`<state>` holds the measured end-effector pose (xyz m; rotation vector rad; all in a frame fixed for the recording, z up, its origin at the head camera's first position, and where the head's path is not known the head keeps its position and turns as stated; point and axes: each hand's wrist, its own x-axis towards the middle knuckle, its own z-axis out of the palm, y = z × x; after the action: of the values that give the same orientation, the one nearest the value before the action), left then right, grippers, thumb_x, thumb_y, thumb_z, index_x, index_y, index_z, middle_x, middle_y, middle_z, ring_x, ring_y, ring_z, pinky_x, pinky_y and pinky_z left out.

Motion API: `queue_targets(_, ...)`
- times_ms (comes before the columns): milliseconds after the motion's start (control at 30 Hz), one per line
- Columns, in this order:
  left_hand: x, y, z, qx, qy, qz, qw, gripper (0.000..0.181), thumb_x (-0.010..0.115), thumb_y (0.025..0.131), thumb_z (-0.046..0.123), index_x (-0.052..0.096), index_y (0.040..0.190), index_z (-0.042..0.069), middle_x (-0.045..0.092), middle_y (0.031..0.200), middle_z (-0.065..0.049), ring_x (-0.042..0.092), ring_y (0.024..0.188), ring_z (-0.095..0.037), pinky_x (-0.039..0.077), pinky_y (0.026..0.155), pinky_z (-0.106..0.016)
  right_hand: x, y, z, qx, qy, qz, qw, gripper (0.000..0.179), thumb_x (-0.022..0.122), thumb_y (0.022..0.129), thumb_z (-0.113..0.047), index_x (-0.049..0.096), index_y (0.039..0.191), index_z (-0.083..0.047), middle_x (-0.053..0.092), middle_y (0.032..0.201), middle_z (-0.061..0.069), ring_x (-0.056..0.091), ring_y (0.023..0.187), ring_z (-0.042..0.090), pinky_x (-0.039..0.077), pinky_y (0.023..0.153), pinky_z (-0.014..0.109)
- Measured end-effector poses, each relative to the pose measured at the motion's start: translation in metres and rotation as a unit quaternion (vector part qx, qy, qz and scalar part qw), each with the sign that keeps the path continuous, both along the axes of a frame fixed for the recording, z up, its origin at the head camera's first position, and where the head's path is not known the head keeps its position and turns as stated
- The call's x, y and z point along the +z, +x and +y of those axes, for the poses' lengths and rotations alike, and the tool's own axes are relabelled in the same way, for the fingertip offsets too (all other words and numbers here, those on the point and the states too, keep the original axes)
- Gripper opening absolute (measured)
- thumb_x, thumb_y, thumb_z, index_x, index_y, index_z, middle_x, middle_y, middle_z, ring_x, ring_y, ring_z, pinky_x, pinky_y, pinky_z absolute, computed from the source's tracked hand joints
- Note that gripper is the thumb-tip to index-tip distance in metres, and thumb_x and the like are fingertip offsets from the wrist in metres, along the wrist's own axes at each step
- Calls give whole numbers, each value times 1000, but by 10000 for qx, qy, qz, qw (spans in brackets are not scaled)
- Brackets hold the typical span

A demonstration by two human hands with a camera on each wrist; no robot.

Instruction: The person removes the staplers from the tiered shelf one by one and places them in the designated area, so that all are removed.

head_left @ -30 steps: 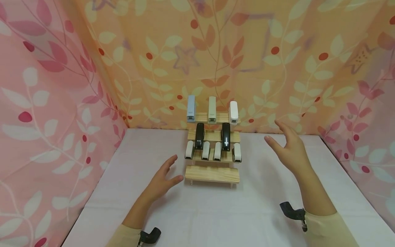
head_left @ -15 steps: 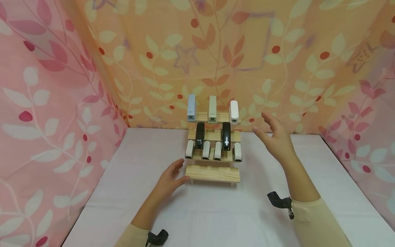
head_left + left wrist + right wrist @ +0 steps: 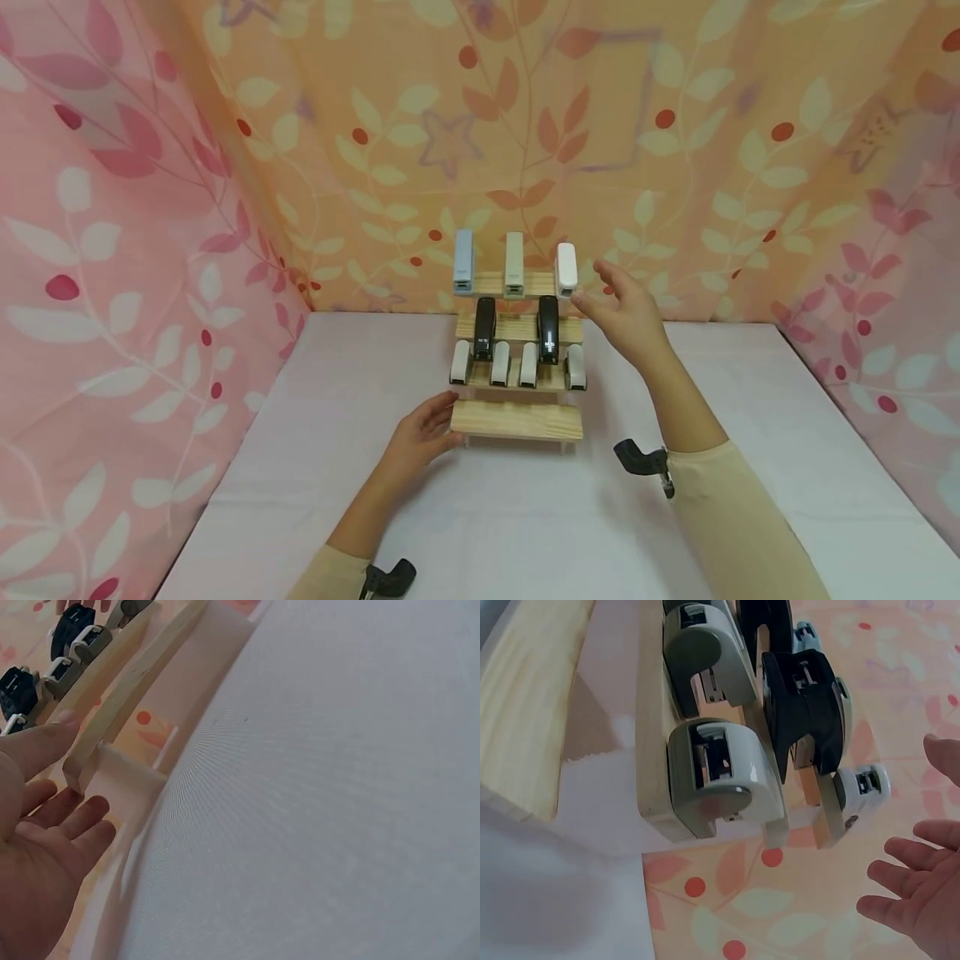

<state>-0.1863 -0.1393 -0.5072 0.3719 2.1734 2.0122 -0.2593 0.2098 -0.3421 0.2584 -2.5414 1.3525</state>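
Observation:
A tiered wooden rack [image 3: 517, 421] holds several staplers. My left hand [image 3: 420, 437] is at the left end of its lowest step, thumb at the front and fingers at the back; in the left wrist view its fingertips [image 3: 96, 806] are right by the board's end. My right hand [image 3: 626, 321] is spread beside the white stapler [image 3: 566, 271] at the right of the top step, its thumb overlapping the lower edge in the head view. In the right wrist view this white stapler [image 3: 862, 789] stands apart from the fingers [image 3: 900, 877].
Also on the top step are a blue stapler [image 3: 464, 262] and a pale green stapler [image 3: 513, 265]. Two black staplers, including the right black stapler [image 3: 548, 329], and several small white staplers [image 3: 500, 364] fill the middle steps. Patterned cloth [image 3: 375, 208] hangs behind the white table [image 3: 525, 517].
My right hand has moved left to the white stapler's side. The left hand has moved right, up to the end of the lowest step. The staplers keep their places.

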Motion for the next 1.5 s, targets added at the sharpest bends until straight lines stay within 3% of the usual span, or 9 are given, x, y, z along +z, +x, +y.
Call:
queue_targets(133,-1,0,0,-30,26,27,10000,72,77,89,-2,43,153,4,45,158,-15,45,145,-30,42,115,-32,-1,-9,-6,15,-109,-50,9999,84,72,93,-52,38,159,-13,41,162,8,39,147,38,38,115,62)
queue_targets(367,-9,-1,3,-44,329,168,9993,69,76,90,-2,44,151,-2,47,155,-21,50,140,-36,49,106,-23,-3,-21,-15,72,-208,-165,9996,84,75,92,-51,40,158,-12,41,161,10,33,152,29,31,122,58)
queue_targets(600,-15,-1,6,85,474,160,9987,64,75,91,0,49,149,-2,54,149,-19,54,136,-35,52,104,-24,-4,-24,-26,-39,-88,-380,9992,91,75,89,-56,35,161,-16,39,162,11,34,151,31,36,120,56)
queue_targets(833,-14,0,4,116,396,232,9989,62,76,91,3,51,148,1,55,149,-17,55,135,-33,52,102,-23,-7,-30,-30,-138,-85,-302,9994,83,77,91,-49,40,158,-17,46,158,12,41,148,31,41,117,54)
queue_targets(1200,-15,-1,3,106,358,190,9991,63,77,91,5,51,148,1,55,149,-17,56,135,-33,53,102,-24,-10,-36,-30,-180,-524,-107,9984,69,76,95,-30,46,154,-10,50,154,14,45,145,26,43,116,45)
queue_targets(1500,-15,-1,3,136,371,253,9989,62,77,91,5,53,148,2,56,148,-16,57,134,-32,53,101,-23,-14,-38,-24,-337,-895,-1,9954,63,75,96,-21,50,149,1,57,144,23,59,131,32,53,104,44)
